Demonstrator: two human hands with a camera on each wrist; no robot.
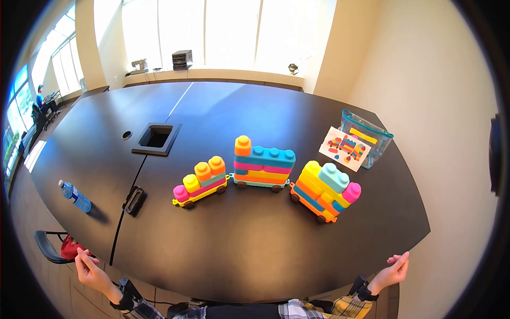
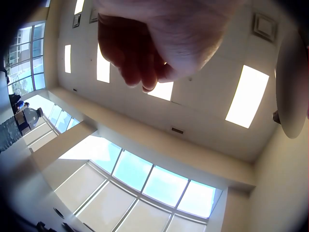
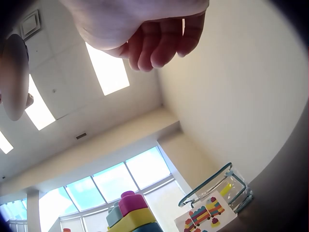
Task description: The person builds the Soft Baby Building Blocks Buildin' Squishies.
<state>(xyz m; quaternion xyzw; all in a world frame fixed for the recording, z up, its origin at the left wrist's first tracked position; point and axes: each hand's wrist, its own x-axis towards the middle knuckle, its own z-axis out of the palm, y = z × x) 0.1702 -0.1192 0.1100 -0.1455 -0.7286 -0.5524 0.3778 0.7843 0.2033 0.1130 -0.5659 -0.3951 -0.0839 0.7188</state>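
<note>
My left hand (image 1: 91,274) is raised beside the table's near left edge, fingers loosely bent and holding nothing. Off the near right corner, my right hand (image 1: 392,274) is held up the same way, also empty. Between and beyond them stands a toy block train on the dark table (image 1: 212,250). Its left wagon (image 1: 201,195) is yellow with stepped blocks; the middle wagon (image 1: 264,169) carries stacked layers with an orange block on top. The right wagon (image 1: 323,192) has mostly yellow blocks, one teal and one pink. Both wrist views show bent fingers against the ceiling.
A water bottle (image 1: 75,196) stands at the left, near a dark oblong object (image 1: 134,200) at the table seam. Farther back is a square table opening (image 1: 156,139). A picture card (image 1: 345,149) leans on a clear zip bag (image 1: 378,139) at the right. Someone sits far left.
</note>
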